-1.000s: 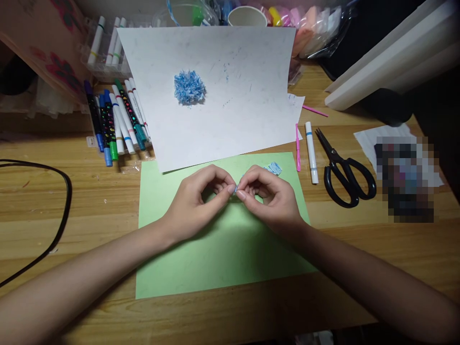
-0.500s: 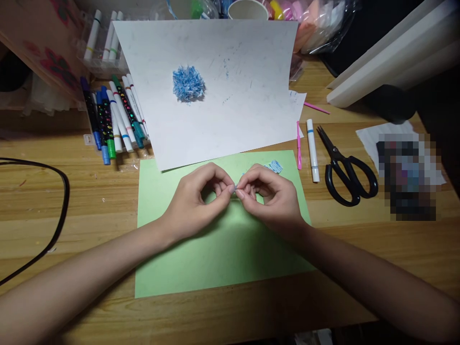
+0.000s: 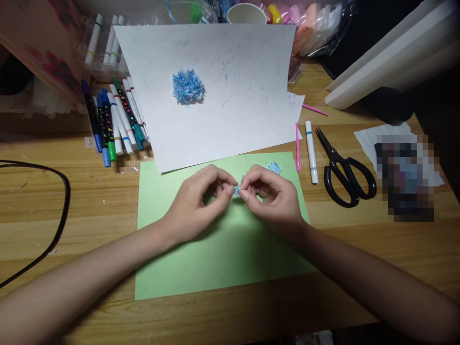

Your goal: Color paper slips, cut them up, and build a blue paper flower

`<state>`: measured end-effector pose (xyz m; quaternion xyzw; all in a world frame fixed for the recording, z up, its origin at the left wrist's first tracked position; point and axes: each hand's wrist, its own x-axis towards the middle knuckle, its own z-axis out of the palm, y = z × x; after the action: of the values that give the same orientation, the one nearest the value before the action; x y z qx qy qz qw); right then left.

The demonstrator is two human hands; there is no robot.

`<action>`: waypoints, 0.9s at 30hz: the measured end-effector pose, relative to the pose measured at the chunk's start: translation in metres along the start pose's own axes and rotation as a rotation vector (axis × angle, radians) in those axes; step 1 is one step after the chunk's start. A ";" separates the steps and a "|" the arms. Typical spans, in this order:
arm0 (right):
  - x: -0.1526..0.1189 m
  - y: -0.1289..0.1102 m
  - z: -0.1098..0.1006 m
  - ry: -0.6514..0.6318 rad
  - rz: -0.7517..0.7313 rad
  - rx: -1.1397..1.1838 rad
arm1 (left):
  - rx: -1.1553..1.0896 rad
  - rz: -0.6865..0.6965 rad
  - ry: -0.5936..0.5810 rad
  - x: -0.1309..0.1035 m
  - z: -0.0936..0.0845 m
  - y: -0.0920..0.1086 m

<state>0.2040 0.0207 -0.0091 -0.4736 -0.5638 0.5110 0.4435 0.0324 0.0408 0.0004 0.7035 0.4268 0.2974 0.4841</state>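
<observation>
Between my fingertips is a small blue-and-white piece of paper, mostly covered by the fingers. My left hand pinches one side of it with thumb and forefinger. From the other side my right hand pinches it the same way. Both hands hover over a green sheet. Just beyond my right hand, a blue-striped paper scrap lies on that sheet. Farther back, a fluffy blue-and-white clump rests on a white sheet.
To the right lie black-handled scissors, a white marker and a pink stick. Several markers are piled at the left, near a black cable. A paper cup and bagged coloured material stand behind.
My fingertips have drawn slightly apart, and more of the blue-and-white piece shows between them. The whole view has shifted a little.
</observation>
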 end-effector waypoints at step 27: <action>0.002 0.001 0.001 -0.033 -0.002 -0.072 | 0.003 0.000 -0.003 -0.002 -0.004 0.004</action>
<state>0.2033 0.0223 -0.0098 -0.4801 -0.5895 0.4976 0.4176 0.0299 0.0402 0.0054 0.7047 0.4265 0.2958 0.4837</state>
